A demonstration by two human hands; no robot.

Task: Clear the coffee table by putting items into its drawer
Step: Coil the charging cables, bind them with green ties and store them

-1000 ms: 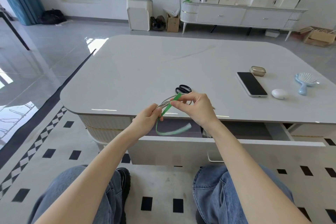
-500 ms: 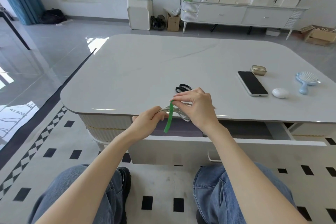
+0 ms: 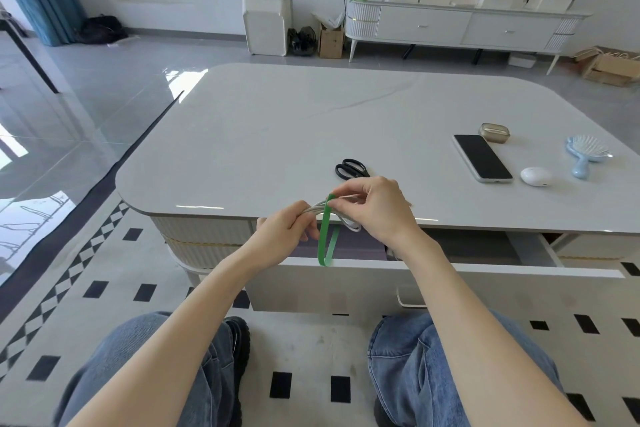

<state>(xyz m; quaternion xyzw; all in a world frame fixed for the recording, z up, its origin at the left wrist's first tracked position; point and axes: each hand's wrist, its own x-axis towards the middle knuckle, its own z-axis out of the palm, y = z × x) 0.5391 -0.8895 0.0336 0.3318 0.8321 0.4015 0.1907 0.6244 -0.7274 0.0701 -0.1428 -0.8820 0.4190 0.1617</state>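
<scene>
Only the looped handles of the black-handled scissors (image 3: 350,169) show; their blades run toward 6 o'clock and vanish behind the right hand (image 3: 375,210). The ends of the coiled pale grey cable (image 3: 348,224) are buried in the two palms, so its plugs cannot be made out. The pulled-out white drawer (image 3: 485,282) is mostly covered by the overhanging top and by both forearms. A dark strip of its floor shows, but what lies in it cannot be told.

The hands are close together at 6 o'clock of the glossy white rounded coffee table (image 3: 277,135), just over its near edge and above the drawer. The left hand (image 3: 282,236) has its fingers curled round the cable bundle from 9 o'clock. The right hand, at 3 o'clock of the bundle, pinches the top of a flat green strap (image 3: 325,236) against the coil with thumb and forefinger. The strap crosses over the cable and hangs toward 6 o'clock as a narrow loop, its lowest bend in front of the drawer's front panel. The scissors lie on the top at 12 o'clock of the right hand, just beyond its knuckles.

Well apart, around 4 o'clock of the table top, lie a black-screened smartphone (image 3: 482,158), a small dull-metal tin (image 3: 494,132), a white oval plastic case (image 3: 535,176) and a light blue shell-shaped hairbrush (image 3: 587,152).
</scene>
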